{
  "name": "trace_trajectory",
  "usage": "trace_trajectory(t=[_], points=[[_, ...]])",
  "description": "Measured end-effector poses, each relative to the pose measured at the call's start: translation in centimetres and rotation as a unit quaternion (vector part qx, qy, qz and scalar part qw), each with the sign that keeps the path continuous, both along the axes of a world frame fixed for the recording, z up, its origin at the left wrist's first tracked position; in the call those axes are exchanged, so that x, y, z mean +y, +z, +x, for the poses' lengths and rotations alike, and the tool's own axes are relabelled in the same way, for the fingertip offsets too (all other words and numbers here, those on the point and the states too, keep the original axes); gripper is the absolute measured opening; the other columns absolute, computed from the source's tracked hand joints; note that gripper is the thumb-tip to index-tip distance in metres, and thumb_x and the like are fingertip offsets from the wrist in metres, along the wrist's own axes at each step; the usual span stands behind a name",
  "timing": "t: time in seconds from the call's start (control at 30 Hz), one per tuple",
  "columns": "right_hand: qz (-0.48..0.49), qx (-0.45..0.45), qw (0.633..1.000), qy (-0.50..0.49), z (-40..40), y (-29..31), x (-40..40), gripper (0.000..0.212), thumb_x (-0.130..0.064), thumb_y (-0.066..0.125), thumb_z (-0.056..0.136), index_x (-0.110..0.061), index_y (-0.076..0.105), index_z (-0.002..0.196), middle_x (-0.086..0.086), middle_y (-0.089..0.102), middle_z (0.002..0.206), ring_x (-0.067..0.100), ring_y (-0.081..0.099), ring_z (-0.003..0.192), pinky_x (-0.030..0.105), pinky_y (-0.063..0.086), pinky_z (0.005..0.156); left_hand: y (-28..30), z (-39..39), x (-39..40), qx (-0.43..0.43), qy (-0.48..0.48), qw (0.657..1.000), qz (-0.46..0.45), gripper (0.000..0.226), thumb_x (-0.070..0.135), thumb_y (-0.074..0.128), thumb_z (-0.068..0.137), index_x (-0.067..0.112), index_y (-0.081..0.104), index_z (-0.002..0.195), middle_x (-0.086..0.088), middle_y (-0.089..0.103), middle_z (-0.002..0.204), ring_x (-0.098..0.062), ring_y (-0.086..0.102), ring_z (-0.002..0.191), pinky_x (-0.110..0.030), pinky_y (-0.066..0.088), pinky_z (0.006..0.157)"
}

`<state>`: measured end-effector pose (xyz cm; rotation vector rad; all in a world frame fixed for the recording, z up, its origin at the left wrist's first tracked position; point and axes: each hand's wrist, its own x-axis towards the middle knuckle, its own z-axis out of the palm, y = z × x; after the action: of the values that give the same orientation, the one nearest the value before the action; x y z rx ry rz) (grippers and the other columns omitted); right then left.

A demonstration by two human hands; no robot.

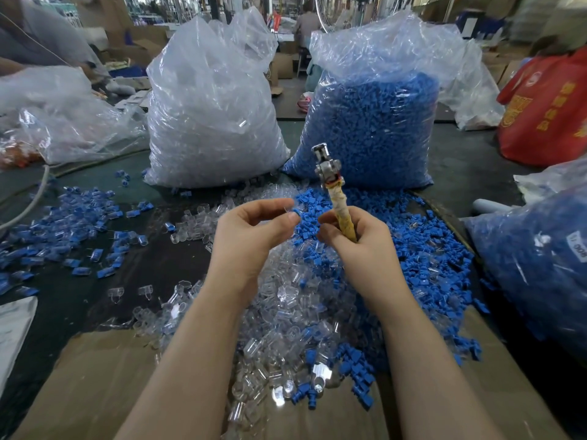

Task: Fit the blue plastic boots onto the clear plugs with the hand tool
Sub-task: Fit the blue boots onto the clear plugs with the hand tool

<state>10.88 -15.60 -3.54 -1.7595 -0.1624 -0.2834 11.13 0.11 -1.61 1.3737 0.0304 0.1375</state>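
Observation:
My right hand [352, 239] grips the hand tool [333, 188] by its tape-wrapped handle, the metal head pointing up. My left hand [254, 230] is raised just left of it, thumb and forefinger pinching a small clear plug [287, 207] at their tips. Below both hands lies a heap of loose clear plugs [286, 319]. A heap of loose blue boots [406, 246] spreads to the right of that. Assembled blue-and-clear pieces [73, 227] are scattered on the dark table at the left.
Two tall plastic bags stand at the back: one of clear plugs [212, 115], one of blue boots [371, 128]. Another bag of blue parts [533, 265] is at the right, a red bag [546, 109] behind it. Flat cardboard [95, 376] covers the near table edge.

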Motion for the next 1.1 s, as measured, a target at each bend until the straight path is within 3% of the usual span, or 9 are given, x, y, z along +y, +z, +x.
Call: trace_trajectory(t=[0.13, 0.2, 0.27, 0.33, 0.53, 0.77, 1.1], points=[[-0.015, 0.012, 1.0, 0.014, 0.1, -0.1, -0.2, 0.009, -0.02, 0.064, 0.094, -0.019, 0.065, 0.085, 0.02, 0.064, 0.083, 0.036, 0.058, 0.076, 0.047, 0.052, 0.074, 0.0, 0.1, 0.2, -0.001, 0.014, 0.999, -0.032, 0.017, 0.002, 0.079, 0.074, 0.018, 0.077, 0.079, -0.01, 0.075, 0.089, -0.022, 0.071, 0.089, -0.028, 0.058, 0.081], [-0.029, 0.014, 0.999, 0.022, 0.1, -0.2, -0.3, 0.011, -0.022, 0.065, 0.094, -0.013, 0.062, 0.087, 0.02, 0.059, 0.076, 0.022, 0.05, 0.065, 0.033, 0.048, 0.061, 0.0, 0.1, 0.3, -0.006, 0.02, 0.999, -0.025, 0.017, 0.002, 0.08, 0.074, 0.019, 0.077, 0.078, -0.008, 0.075, 0.088, -0.02, 0.072, 0.088, -0.028, 0.058, 0.08], [-0.035, 0.0, 0.999, 0.017, 0.1, -0.2, -0.1, 0.016, -0.021, 0.066, 0.093, -0.008, 0.061, 0.086, 0.007, 0.051, 0.066, 0.009, 0.042, 0.057, 0.019, 0.038, 0.052, -0.1, 0.1, 0.3, -0.011, 0.021, 1.0, 0.009, 0.016, 0.004, 0.08, 0.075, 0.016, 0.076, 0.083, -0.003, 0.076, 0.085, -0.014, 0.071, 0.082, -0.024, 0.057, 0.077], [-0.024, -0.014, 1.0, 0.009, 0.1, -0.2, 0.3, 0.015, -0.019, 0.066, 0.093, -0.008, 0.061, 0.085, -0.004, 0.048, 0.06, 0.006, 0.038, 0.053, 0.016, 0.035, 0.049, -0.1, 0.0, 0.0, -0.022, 0.015, 0.999, 0.047, 0.017, 0.003, 0.079, 0.076, 0.014, 0.076, 0.088, 0.001, 0.075, 0.082, -0.009, 0.069, 0.077, -0.02, 0.054, 0.073], [-0.03, -0.028, 0.999, 0.0, -0.1, -0.1, 0.7, 0.009, -0.021, 0.066, 0.093, -0.018, 0.065, 0.086, -0.014, 0.052, 0.057, 0.001, 0.042, 0.051, 0.014, 0.036, 0.049, 0.2, -0.4, -1.0, -0.029, -0.002, 0.997, 0.077, 0.02, -0.002, 0.076, 0.079, 0.015, 0.077, 0.09, 0.0, 0.077, 0.086, -0.012, 0.073, 0.083, -0.018, 0.056, 0.074], [-0.019, -0.007, 1.0, -0.015, -0.1, 0.0, 0.7, 0.022, -0.024, 0.065, 0.094, -0.004, 0.062, 0.085, 0.002, 0.049, 0.062, 0.008, 0.038, 0.053, 0.019, 0.034, 0.048, 0.2, -0.6, -1.1, -0.035, -0.007, 0.997, 0.07, 0.022, -0.001, 0.078, 0.076, 0.016, 0.076, 0.089, 0.003, 0.077, 0.087, -0.01, 0.073, 0.084, -0.017, 0.055, 0.073], [-0.011, 0.012, 1.0, -0.011, -0.1, 0.0, 0.8, 0.022, -0.026, 0.064, 0.094, -0.006, 0.063, 0.084, 0.002, 0.047, 0.061, 0.007, 0.036, 0.051, 0.019, 0.034, 0.045, 0.0, -0.4, -1.0, -0.04, -0.004, 0.996, 0.079, 0.02, 0.003, 0.08, 0.075, 0.019, 0.077, 0.087, 0.003, 0.077, 0.089, -0.009, 0.073, 0.089, -0.018, 0.056, 0.077]])
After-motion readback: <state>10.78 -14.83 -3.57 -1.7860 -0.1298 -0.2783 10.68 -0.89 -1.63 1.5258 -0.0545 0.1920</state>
